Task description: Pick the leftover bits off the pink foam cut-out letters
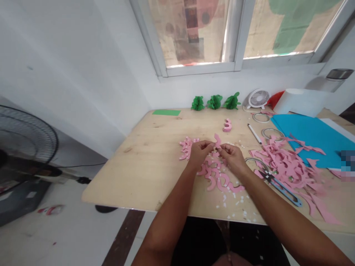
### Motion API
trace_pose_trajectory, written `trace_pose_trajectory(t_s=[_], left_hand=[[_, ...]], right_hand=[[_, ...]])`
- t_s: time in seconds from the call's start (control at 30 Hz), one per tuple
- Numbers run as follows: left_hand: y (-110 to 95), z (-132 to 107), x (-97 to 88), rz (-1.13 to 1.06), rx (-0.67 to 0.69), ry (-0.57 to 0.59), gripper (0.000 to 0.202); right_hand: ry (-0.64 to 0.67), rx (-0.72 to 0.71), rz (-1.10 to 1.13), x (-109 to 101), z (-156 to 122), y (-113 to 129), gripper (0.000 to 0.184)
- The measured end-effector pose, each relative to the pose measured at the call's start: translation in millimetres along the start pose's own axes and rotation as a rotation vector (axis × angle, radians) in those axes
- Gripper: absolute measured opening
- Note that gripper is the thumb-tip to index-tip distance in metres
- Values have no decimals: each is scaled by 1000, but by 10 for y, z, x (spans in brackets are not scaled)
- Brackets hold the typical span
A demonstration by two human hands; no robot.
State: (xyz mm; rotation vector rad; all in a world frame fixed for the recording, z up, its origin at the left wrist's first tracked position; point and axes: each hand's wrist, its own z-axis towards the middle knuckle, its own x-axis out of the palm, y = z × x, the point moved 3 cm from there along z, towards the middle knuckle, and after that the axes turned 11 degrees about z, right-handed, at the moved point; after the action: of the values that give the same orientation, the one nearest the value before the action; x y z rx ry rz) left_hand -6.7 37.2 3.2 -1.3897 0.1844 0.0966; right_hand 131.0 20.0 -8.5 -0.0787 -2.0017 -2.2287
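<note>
A curved pink cut-out piece (217, 139) is pinched between my left hand (202, 150) and my right hand (232, 157), its upper end sticking up above the fingertips. My fingers are closed on its lower part, which they partly hide. Just below my hands lies a loose group of pink curved cut-outs (222, 181). To the left of my left hand is a cluster of pink pieces (185, 147) with small pale spots on them. Farther back on the table sits a single pink curved piece (227, 125).
Pink scraps (291, 164) pile up at right, with blue-handled pliers (285, 190) beside them. Behind are a white pen (254, 133), wire coils (260, 118), blue sheets (307, 136) and a small white fan (258, 99). Green paper shapes (215, 102) line the wall. White bits (245, 214) lie near the edge.
</note>
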Motion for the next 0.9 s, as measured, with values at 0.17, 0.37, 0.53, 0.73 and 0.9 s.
trace_pose_trajectory(t_s=[0.17,0.37,0.53,0.73,0.9], left_hand=[[59,69,-160,156,33,-160,17],[136,105,-297,484,46,-228,16],[11,56,-173,897,138,161,14],[-70,-164,30,1287,249,434,21],[-119,-245,133,1413,252,488,19]], right_hand=[[-93,-7,15,-91,69,-113,30],[-137,-64,-55,-131,111,-158,26],[-146,-107,-95,-118,102,-139,23],[-204,-139,-91,-148,104,-129,21],[-196,-164,-123,-145,92,-103,20]])
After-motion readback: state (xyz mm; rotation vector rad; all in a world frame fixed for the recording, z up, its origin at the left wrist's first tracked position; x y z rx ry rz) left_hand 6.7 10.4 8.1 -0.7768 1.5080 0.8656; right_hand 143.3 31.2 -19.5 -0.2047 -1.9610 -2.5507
